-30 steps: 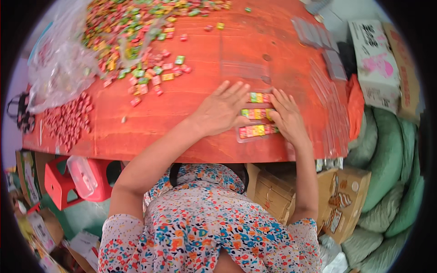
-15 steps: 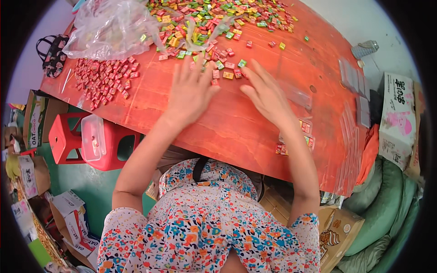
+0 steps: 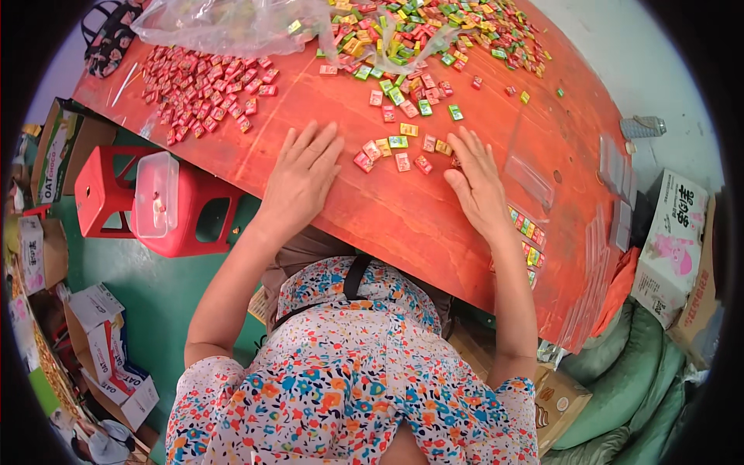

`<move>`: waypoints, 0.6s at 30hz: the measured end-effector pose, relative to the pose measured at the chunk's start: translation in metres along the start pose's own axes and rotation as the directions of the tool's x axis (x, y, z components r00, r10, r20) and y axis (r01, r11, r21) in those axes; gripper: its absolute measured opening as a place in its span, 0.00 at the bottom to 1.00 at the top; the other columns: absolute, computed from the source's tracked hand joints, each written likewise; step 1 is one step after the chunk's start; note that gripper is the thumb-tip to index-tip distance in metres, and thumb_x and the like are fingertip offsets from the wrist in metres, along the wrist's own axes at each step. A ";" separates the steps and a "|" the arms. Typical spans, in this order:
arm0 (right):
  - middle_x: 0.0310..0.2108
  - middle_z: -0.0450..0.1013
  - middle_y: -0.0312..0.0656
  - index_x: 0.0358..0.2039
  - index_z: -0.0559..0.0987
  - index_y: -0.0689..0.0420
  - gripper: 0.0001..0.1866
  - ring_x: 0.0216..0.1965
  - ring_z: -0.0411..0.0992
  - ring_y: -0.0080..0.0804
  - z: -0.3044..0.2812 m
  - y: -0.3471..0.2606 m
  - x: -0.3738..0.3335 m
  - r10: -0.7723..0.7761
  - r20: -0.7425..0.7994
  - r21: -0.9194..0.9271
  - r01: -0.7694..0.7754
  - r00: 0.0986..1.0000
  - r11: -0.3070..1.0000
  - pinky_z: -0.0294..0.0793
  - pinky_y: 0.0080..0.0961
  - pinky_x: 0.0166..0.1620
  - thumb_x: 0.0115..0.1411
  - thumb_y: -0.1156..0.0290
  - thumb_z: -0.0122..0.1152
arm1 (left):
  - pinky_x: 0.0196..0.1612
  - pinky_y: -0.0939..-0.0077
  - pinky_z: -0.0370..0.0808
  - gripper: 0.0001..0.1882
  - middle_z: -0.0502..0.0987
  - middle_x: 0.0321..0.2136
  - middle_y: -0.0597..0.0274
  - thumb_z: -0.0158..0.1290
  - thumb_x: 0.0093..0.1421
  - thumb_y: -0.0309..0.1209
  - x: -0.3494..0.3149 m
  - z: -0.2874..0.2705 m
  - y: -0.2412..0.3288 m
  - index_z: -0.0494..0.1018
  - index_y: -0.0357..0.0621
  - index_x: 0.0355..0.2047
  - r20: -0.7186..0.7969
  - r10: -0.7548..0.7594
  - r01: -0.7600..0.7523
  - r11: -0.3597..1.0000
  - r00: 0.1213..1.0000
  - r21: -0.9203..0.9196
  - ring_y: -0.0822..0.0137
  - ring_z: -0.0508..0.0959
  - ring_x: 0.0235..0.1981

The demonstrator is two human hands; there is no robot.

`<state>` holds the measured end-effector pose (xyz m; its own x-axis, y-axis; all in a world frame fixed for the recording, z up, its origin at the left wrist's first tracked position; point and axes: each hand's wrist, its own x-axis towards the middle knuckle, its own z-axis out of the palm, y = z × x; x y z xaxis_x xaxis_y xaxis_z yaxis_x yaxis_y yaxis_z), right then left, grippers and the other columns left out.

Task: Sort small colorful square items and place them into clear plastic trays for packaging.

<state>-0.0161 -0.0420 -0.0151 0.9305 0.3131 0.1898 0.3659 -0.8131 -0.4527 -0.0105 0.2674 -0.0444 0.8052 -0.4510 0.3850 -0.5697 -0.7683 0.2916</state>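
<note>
My left hand point(image 3: 302, 174) lies flat on the red table, fingers stretched out and nothing in it. My right hand point(image 3: 477, 182) is also open, its fingers beside a few small candy-sized boxes; one red box is partly hidden by the fingers. Between the hands sits a loose cluster of small red, yellow and green boxes, among them a pink-red box point(image 3: 402, 162) and a green box point(image 3: 397, 142). Beyond them spreads a large heap of mixed boxes point(image 3: 422, 35). Next to my right forearm, rows of small boxes point(image 3: 528, 225) lie in clear packaging.
A pile of red boxes point(image 3: 205, 89) lies at the left, by a clear plastic bag point(image 3: 232, 27). Clear plastic trays point(image 3: 589, 271) line the table's right side. Red stools point(image 3: 182, 209), one bearing a clear container point(image 3: 157, 194), stand at left. Cartons point(image 3: 670, 248) stand at right.
Both hands have drawn back toward me over the table. Several small boxes have come nearer with them, apart from the big heap. The whole view has shifted as well.
</note>
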 end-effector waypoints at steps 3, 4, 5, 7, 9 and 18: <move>0.65 0.61 0.51 0.63 0.68 0.54 0.27 0.68 0.57 0.48 0.003 -0.012 0.001 -0.042 -0.033 0.021 0.042 0.999 0.999 0.49 0.47 0.70 0.65 0.60 0.57 | 0.58 0.58 0.70 0.17 0.75 0.51 0.54 0.54 0.57 0.25 -0.005 0.002 -0.001 0.75 0.38 0.48 -0.079 0.079 -0.086 0.993 0.994 -0.086 0.53 0.72 0.54; 0.65 0.62 0.51 0.62 0.69 0.54 0.27 0.68 0.58 0.49 0.006 -0.019 0.004 -0.077 -0.045 0.030 0.079 0.996 0.996 0.50 0.48 0.70 0.65 0.61 0.58 | 0.58 0.58 0.70 0.17 0.75 0.51 0.54 0.54 0.57 0.25 -0.007 -0.001 -0.001 0.75 0.38 0.48 -0.080 0.077 -0.084 0.993 0.994 -0.085 0.53 0.72 0.54; 0.64 0.63 0.50 0.61 0.70 0.55 0.26 0.67 0.59 0.49 0.009 -0.028 0.008 -0.114 -0.058 0.040 0.117 0.992 0.992 0.52 0.48 0.69 0.64 0.62 0.59 | 0.53 0.60 0.72 0.17 0.76 0.47 0.55 0.54 0.54 0.23 -0.011 -0.006 -0.001 0.75 0.38 0.46 -0.068 0.069 -0.074 0.994 0.995 -0.077 0.54 0.74 0.49; 0.64 0.64 0.50 0.61 0.70 0.56 0.26 0.67 0.59 0.48 0.014 -0.039 0.012 -0.142 -0.065 0.036 0.145 0.988 0.989 0.52 0.48 0.69 0.64 0.63 0.59 | 0.48 0.61 0.74 0.17 0.77 0.44 0.57 0.54 0.51 0.21 -0.020 -0.016 -0.002 0.76 0.38 0.44 -0.061 0.065 -0.070 0.995 0.996 -0.071 0.56 0.76 0.44; 0.63 0.65 0.49 0.57 0.73 0.57 0.23 0.66 0.60 0.47 0.018 -0.043 0.014 -0.181 -0.072 0.058 0.185 0.981 0.981 0.54 0.48 0.68 0.63 0.65 0.61 | 0.44 0.61 0.74 0.20 0.77 0.41 0.57 0.55 0.46 0.20 -0.042 -0.030 -0.004 0.77 0.38 0.43 -0.076 0.009 -0.016 0.996 0.997 -0.084 0.55 0.76 0.40; 0.59 0.69 0.47 0.45 0.80 0.59 0.16 0.62 0.65 0.47 0.026 -0.041 0.024 -0.170 -0.069 -0.134 0.160 0.983 0.978 0.60 0.50 0.65 0.56 0.69 0.66 | 0.44 0.62 0.73 0.17 0.76 0.41 0.57 0.59 0.52 0.21 -0.091 -0.051 -0.003 0.77 0.40 0.45 -0.184 -0.321 0.323 0.946 0.929 -0.020 0.55 0.75 0.43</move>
<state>-0.0081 0.0118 -0.0149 0.8515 0.4122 0.3240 0.5050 -0.8109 -0.2957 -0.0905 0.3335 -0.0356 0.9007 -0.0894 0.4251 -0.2826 -0.8637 0.4173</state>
